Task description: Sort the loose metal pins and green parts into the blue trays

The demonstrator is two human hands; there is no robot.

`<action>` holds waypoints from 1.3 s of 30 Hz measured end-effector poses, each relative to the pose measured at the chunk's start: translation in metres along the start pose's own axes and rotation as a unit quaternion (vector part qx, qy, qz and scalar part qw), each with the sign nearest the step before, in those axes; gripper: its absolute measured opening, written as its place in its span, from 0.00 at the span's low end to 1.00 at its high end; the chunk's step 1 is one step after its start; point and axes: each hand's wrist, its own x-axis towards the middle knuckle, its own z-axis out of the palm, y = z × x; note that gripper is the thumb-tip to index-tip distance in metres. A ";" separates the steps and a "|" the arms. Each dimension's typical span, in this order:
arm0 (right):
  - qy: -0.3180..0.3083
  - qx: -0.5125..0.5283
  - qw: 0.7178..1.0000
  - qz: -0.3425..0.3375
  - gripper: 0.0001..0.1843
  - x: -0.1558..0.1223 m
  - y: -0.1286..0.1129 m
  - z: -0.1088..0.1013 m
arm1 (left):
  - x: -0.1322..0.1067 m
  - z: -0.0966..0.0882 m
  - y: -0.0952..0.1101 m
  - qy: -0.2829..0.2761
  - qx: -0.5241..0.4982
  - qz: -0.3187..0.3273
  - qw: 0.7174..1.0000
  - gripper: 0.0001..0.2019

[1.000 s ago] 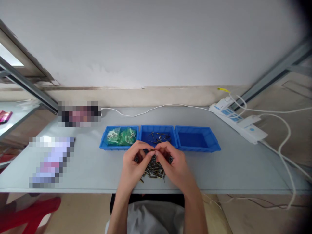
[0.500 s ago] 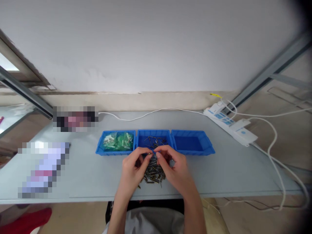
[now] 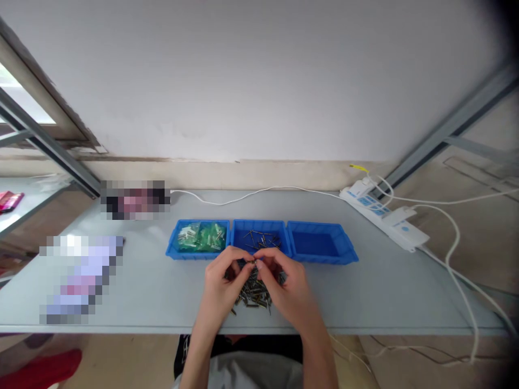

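Observation:
My left hand (image 3: 225, 275) and my right hand (image 3: 284, 275) meet fingertip to fingertip in front of the blue bins. Both are closed in a pinch around a small metal piece (image 3: 254, 262), mostly covered by the fingers, so its exact kind does not show. Under and between the hands lies a pile of slim metal fasteners (image 3: 254, 294), silver and brassy, on the table. Just beyond the fingers, the middle blue bin (image 3: 259, 222) holds several thin metal pieces (image 3: 263, 239). The left blue bin (image 3: 172, 244) contains green and clear bags with pale, short rods (image 3: 203, 236).
At the right, a blue bin (image 3: 314, 243) adjoins the middle one. A white power strip (image 3: 381, 219) with cables lies at the table's right. A thin white cable (image 3: 243, 195) runs along the back. Two blurred-out objects are on the left side of the grey table (image 3: 150, 292).
The view has shifted slightly, moving the bins a little lower and to the right in the picture. Both hands stay together, fingertips pinched at the small metal piece.

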 end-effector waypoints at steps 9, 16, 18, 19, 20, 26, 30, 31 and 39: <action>0.016 0.010 0.999 -0.035 0.04 -0.004 -0.001 -0.005 | -0.002 0.003 0.006 -0.013 -0.018 -0.063 0.998 0.03; 0.030 0.006 0.996 -0.086 0.04 -0.003 -0.007 -0.003 | -0.004 0.003 0.005 -0.017 -0.024 -0.059 0.998 0.03; 0.105 -0.011 0.989 -0.099 0.04 -0.001 -0.008 0.002 | -0.007 0.004 0.005 -0.004 -0.032 -0.065 0.997 0.07; 0.154 -0.025 0.983 -0.098 0.05 0.001 -0.007 0.004 | -0.008 0.004 0.006 0.012 -0.041 -0.066 0.997 0.11; 0.202 -0.043 0.974 -0.091 0.06 0.003 -0.006 0.006 | -0.009 0.003 0.007 0.034 -0.051 -0.065 0.996 0.13; 0.258 -0.117 0.959 -0.011 0.14 0.009 0.009 -0.002 | -0.011 -0.005 0.011 0.103 -0.077 -0.071 0.989 0.07; 0.143 -0.110 0.984 0.011 0.11 -0.001 0.010 -0.018 | -0.011 -0.011 0.008 0.119 -0.071 -0.107 0.985 0.12; 0.098 -0.117 0.988 0.015 0.10 -0.004 0.010 -0.021 | -0.011 -0.011 0.007 0.124 -0.071 -0.112 0.983 0.12; -0.133 -0.166 0.975 0.066 0.12 -0.013 0.002 -0.020 | -0.008 -0.010 0.005 0.130 -0.081 -0.114 0.982 0.15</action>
